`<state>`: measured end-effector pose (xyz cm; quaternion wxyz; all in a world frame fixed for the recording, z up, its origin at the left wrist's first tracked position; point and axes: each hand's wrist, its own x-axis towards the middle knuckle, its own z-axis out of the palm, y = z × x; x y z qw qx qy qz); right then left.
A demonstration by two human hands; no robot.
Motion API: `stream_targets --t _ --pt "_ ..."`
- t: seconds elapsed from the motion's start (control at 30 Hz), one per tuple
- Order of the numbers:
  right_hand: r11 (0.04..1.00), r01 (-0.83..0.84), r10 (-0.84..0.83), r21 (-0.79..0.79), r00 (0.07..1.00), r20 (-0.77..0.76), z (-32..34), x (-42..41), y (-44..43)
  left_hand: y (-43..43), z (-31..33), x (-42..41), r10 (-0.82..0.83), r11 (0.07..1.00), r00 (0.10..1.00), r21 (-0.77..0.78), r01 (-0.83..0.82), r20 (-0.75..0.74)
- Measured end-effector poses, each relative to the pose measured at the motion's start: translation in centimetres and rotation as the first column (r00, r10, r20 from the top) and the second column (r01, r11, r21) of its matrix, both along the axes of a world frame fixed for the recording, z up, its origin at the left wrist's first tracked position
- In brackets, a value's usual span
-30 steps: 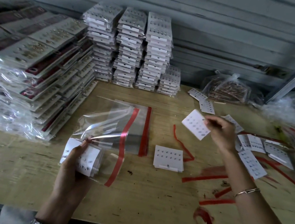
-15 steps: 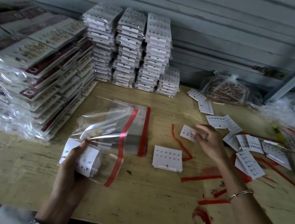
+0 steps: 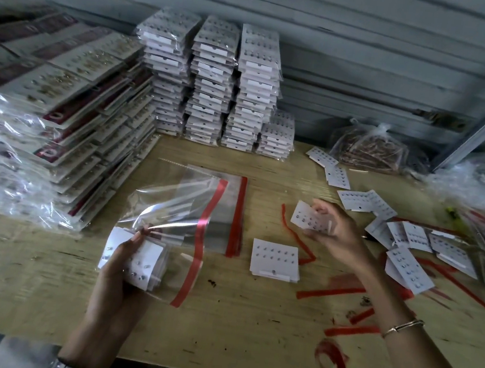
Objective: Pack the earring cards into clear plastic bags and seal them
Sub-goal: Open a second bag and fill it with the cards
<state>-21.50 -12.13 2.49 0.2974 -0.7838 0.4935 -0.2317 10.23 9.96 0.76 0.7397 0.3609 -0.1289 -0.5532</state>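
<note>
Above the tabletop's (image 3: pixel 235 319) near edge, the left hand (image 3: pixel 119 263) grips a flimsy, slippery clear bag (image 3: pixel 177 215), apparently around a card stack (image 3: pixel 138 262), while the right hand (image 3: pixel 338 237) pinches one light, stiffish earring card (image 3: pixel 307 218), likely best held by its edges.

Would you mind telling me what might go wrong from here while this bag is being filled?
The mouth of the clear bag sags, so the earring card in the right hand may snag on the red seal strip.
The left hand grips only the bag's lower end, so the cards inside could fan out.
Loose red strips on the table might get swept in.
</note>
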Motion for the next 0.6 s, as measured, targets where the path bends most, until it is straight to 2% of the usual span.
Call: stream_targets --t 0.07,0.2,0.33,0.6 --pt "0.997 -0.073 0.071 0.023 0.995 0.068 0.4 0.5 1.2 0.0 0.1 -0.1 0.007 1.0 1.0 -0.001 -0.007 0.005" --pt "0.966 -0.239 0.23 0.098 0.969 0.09 1.1 1.4 4.0 0.0 0.2 -0.2 0.01 1.0 1.0 0.003 -0.01 -0.007" --pt "0.937 -0.331 0.334 0.114 0.942 -0.009 1.0 1.9 5.6 0.0 0.4 -0.2 -0.006 1.0 1.0 -0.013 0.005 -0.021" --pt "0.937 -0.349 0.349 0.035 0.921 -0.173 0.5 2.7 6.3 0.1 0.5 -0.3 -0.004 1.0 1.0 -0.029 0.003 -0.021"
